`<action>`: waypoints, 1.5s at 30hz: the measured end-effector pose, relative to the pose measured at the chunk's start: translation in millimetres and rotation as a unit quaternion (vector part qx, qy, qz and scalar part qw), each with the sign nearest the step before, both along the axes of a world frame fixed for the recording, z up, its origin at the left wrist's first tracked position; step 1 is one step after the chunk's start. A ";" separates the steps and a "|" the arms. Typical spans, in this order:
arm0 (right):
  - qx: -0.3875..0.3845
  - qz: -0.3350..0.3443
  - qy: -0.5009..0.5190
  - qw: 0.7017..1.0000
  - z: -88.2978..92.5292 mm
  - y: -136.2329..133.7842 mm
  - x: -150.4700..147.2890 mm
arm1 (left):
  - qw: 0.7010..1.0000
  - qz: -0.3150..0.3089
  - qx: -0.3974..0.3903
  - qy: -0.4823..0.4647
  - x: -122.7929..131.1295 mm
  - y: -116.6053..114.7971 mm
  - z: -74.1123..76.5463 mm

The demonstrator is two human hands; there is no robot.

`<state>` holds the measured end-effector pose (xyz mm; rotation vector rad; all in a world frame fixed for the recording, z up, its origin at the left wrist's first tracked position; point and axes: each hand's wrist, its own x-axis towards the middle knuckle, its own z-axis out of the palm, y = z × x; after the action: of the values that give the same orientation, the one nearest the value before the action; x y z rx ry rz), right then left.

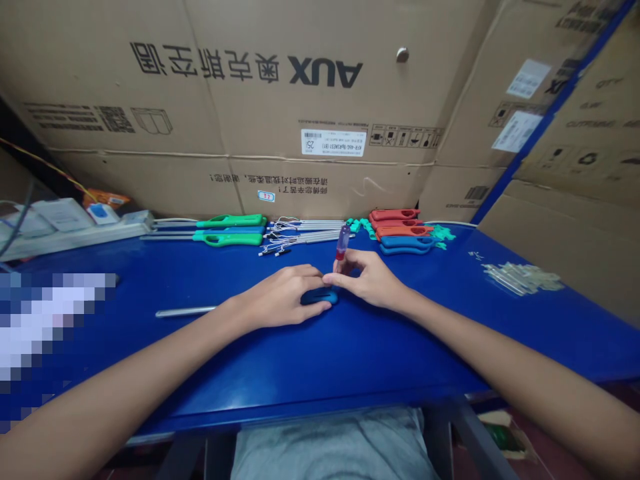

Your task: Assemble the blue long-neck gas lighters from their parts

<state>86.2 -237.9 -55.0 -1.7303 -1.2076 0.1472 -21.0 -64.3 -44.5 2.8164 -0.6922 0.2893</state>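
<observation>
A blue handle (320, 296) with a metal rod (186, 311) is held flat on the glossy table (280, 380), just ahead of the person's lap. It is gripped by the left hand (286, 295), thumb on the near side and fingers over the far side; the rod is seen at nine o'clock from it. A screwdriver (343, 241) with a translucent purple-and-red grip is pinched upright by the right hand (376, 277), at one o'clock from the handle; whether its tip is seated cannot be told.

The handle is judged light, stiff and rather slippery, being apparently smooth plastic, and is best held around its rounded body, clear of the slim rod. Slotted green handles (231, 238) are laid at ten o'clock, thin pale rods with wires (313, 233) at twelve, looped red handles (397, 223) between one and two, and small clear pieces (525, 279) at three.
</observation>
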 end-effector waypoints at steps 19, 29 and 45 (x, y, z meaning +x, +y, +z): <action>-0.055 0.089 0.001 0.994 10.0 -8.2 0.4 | 0.999 0.015 -0.034 0.020 0.4 1.0 -0.5; -0.054 0.064 -0.034 0.996 8.3 -7.6 -0.1 | 0.999 0.018 -0.035 0.019 1.0 1.2 -1.0; -0.041 0.039 -0.055 0.997 2.2 -4.0 -0.5 | 0.998 0.026 -0.047 0.019 0.3 -0.9 -1.2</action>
<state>85.7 -241.9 -52.8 -1.7817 -1.3675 0.1504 -20.8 -65.2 -45.6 2.7462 -0.5813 0.2694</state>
